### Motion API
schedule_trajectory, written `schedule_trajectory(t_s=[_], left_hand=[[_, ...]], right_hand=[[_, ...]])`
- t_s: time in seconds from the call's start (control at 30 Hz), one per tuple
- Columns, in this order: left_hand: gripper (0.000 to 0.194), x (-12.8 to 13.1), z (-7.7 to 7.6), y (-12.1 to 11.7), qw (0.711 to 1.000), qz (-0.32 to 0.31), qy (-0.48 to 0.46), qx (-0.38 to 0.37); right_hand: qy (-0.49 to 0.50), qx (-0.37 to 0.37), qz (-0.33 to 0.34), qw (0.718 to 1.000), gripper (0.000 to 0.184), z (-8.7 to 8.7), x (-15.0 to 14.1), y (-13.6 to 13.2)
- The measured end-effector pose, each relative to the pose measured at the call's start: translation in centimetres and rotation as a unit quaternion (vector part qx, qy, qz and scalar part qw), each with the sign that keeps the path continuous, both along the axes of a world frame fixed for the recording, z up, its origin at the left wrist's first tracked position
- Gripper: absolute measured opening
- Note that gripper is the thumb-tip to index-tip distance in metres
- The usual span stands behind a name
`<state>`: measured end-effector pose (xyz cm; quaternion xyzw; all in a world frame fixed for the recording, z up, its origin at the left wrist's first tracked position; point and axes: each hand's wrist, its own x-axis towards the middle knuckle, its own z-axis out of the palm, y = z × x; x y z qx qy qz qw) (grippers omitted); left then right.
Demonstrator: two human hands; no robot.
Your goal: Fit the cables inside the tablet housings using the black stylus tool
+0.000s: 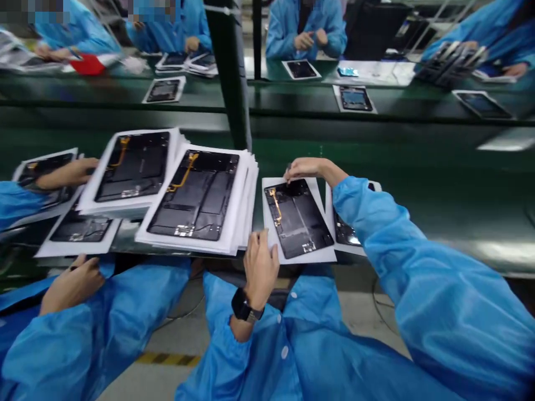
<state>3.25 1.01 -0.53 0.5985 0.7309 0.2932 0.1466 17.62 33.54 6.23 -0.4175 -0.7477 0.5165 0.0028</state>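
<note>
A black tablet back housing [298, 223], with an orange flex cable [276, 206] near its upper left, lies on a white paper sheet [284, 260] in front of me. My right hand [307, 167] is bent down at the housing's top edge, fingertips pressed together; what they hold, if anything, I cannot make out. My left hand [261, 264], a dark watch [246, 306] on its wrist, is at the sheet's lower left edge, fingers stretched out and holding nothing. Partly hidden under my right sleeve is another housing [345, 231].
Tall stacks of housings and paper [246, 206] stand close on the left. Beyond them are a co-worker's hand [69, 172] and lower hand [75, 284]. A dark post [232, 72] rises ahead. Across the green line [397, 150], more people in blue work among tablets.
</note>
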Motion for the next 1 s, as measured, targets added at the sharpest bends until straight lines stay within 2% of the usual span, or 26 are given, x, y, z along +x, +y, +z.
schedule_trajectory(t_s=[0.1,0.17,0.23,0.33,0.47,0.57,0.7,0.8,0.87,1.0], left_hand=[[0.033,0.8,-1.0,-1.4,0.997,-0.048,0.037,0.053],[0.038,1.1,-1.6,-2.1,0.993,-0.085,0.049,0.059],[0.043,1.1,-2.2,-2.4,0.990,-0.110,0.062,0.058],[0.045,0.2,-3.0,-2.1,0.985,-0.139,0.084,0.054],[0.042,-1.1,-3.3,-1.2,0.977,-0.178,0.105,0.055],[0.040,-1.8,-3.2,-0.9,0.974,-0.193,0.099,0.063],[0.037,-2.8,-3.3,-1.3,0.977,-0.192,0.061,0.076],[0.037,-3.4,-3.4,-1.9,0.979,-0.187,0.033,0.077],[0.038,-3.3,-3.2,-2.3,0.982,-0.173,0.021,0.077],[0.038,-1.7,-2.2,-3.0,0.980,-0.176,0.020,0.095]], right_hand=[[0.050,0.053,-0.075,0.995,0.023,0.3,2.7,-1.6],[0.087,0.105,-0.127,0.982,0.021,0.7,5.3,-3.8],[0.104,0.134,-0.153,0.974,0.021,1.1,8.1,-7.0],[0.098,0.153,-0.153,0.971,0.026,1.3,11.6,-12.7],[0.065,0.172,-0.200,0.962,0.030,0.0,14.1,-19.6],[0.043,0.190,-0.226,0.955,0.028,-1.6,15.0,-23.5],[0.074,0.164,-0.242,0.953,0.026,-3.1,15.2,-26.9],[0.116,0.166,-0.264,0.943,0.024,-4.2,14.4,-28.3],[0.128,0.195,-0.286,0.929,0.023,-5.2,13.4,-28.8],[0.138,0.252,-0.343,0.894,0.025,-7.1,11.1,-29.3]])
